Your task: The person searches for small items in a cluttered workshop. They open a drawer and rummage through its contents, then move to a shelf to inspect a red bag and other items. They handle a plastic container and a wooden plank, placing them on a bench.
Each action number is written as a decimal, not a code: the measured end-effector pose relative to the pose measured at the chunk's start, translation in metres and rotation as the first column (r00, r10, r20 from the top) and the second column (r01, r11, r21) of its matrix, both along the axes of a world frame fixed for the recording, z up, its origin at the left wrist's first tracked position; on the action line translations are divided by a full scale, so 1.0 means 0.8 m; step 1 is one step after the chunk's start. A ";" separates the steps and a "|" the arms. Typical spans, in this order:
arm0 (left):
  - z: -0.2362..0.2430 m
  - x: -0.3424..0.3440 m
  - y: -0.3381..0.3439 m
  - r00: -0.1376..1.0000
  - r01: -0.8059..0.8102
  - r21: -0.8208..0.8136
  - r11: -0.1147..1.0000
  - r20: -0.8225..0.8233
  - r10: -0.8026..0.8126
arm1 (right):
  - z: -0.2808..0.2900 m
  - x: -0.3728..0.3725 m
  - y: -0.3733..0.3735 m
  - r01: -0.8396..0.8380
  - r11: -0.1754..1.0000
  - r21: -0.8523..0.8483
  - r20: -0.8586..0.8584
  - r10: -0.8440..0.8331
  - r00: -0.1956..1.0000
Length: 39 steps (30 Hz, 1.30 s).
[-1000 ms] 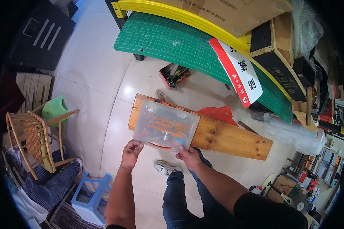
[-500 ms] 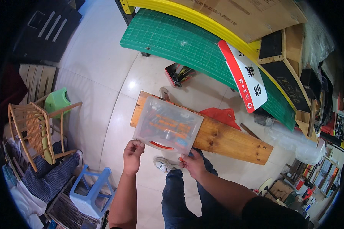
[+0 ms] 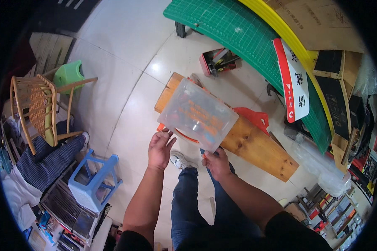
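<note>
A translucent plastic case (image 3: 199, 113) with an orange handle (image 3: 186, 136) lies on a wooden bench (image 3: 255, 144) in front of me. Blurred orange and blue contents show through its lid. At its near left corner an orange latch (image 3: 161, 126) sticks out. My left hand (image 3: 159, 150) is just below that latch, fingers partly apart, fingertips close to the case edge. My right hand (image 3: 217, 163) is at the near right corner, thumb and fingers closed on a second orange latch (image 3: 204, 156), partly hidden by them.
A red box of tools (image 3: 218, 62) sits on the floor beyond the bench, near a shelf with a green cutting mat (image 3: 222, 29). A red bag (image 3: 253, 119) lies behind the bench. To the left are a blue stool (image 3: 92, 180), a wooden chair (image 3: 33, 104) and a green stool (image 3: 69, 75).
My view has shifted. The near left latch now sticks out, and my left fingers have loosened and spread below it. My right hand remains at the near right corner.
</note>
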State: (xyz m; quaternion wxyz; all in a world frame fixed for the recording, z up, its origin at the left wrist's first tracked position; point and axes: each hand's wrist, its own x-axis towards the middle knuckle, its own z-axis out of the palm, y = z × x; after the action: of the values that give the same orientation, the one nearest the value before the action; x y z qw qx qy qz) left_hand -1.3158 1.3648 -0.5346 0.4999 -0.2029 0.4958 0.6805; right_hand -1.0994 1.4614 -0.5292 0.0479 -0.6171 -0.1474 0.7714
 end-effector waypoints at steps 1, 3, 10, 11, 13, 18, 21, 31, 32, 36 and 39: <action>0.002 0.003 -0.002 1.000 -0.017 0.012 1.000 0.013 0.017 | 0.005 0.002 -0.001 -0.027 1.000 0.009 -0.009 0.027 1.000; 0.005 0.003 0.003 1.000 -0.023 0.040 0.999 0.021 0.022 | 0.012 -0.003 0.007 -0.019 1.000 0.021 -0.054 0.020 0.998; 0.053 0.009 -0.003 0.993 -0.073 0.100 0.992 -0.087 0.082 | 0.107 0.004 0.056 0.125 0.978 -0.169 0.020 -0.123 0.992; 0.056 0.012 -0.003 0.996 -0.004 0.016 1.000 -0.093 0.005 | 0.118 0.007 0.074 0.161 0.964 -0.210 0.044 -0.155 0.987; 0.054 0.018 0.004 0.982 0.159 -0.209 0.965 -0.067 -0.176 | 0.139 0.012 0.105 0.227 0.937 -0.264 0.059 -0.219 0.974; 0.011 0.013 0.054 0.978 0.166 -0.373 0.913 -0.058 -0.201 | 0.160 0.018 0.162 0.257 0.935 -0.246 -0.108 -0.290 0.951; -0.007 -0.002 0.079 0.978 0.153 -0.411 0.899 -0.068 -0.197 | 0.160 0.018 0.159 0.232 0.938 -0.257 -0.107 -0.266 0.958; -0.014 0.013 0.010 0.997 -0.013 -0.448 0.894 -0.074 -0.023 | 0.117 0.028 0.101 0.124 0.949 -0.290 -0.053 -0.145 0.988; -0.017 0.012 0.003 0.998 -0.065 -0.415 0.908 -0.042 0.052 | 0.105 0.030 0.088 0.104 0.958 -0.269 -0.056 -0.123 0.991; -0.016 0.009 -0.001 0.992 -0.092 -0.299 0.950 0.053 0.113 | 0.032 0.022 0.035 -0.517 0.856 -0.004 0.064 0.516 0.854; -0.015 0.008 0.021 0.999 0.011 -0.285 0.958 0.041 0.001 | -0.017 0.012 0.019 -0.671 0.693 0.263 0.366 0.572 0.734</action>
State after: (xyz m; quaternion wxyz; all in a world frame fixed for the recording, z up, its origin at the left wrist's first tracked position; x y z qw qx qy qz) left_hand -1.3092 1.3814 -0.5463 0.4774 -0.2854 0.5789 0.5963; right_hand -1.0894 1.4767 -0.5427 -0.1199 -0.6019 -0.4996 0.6113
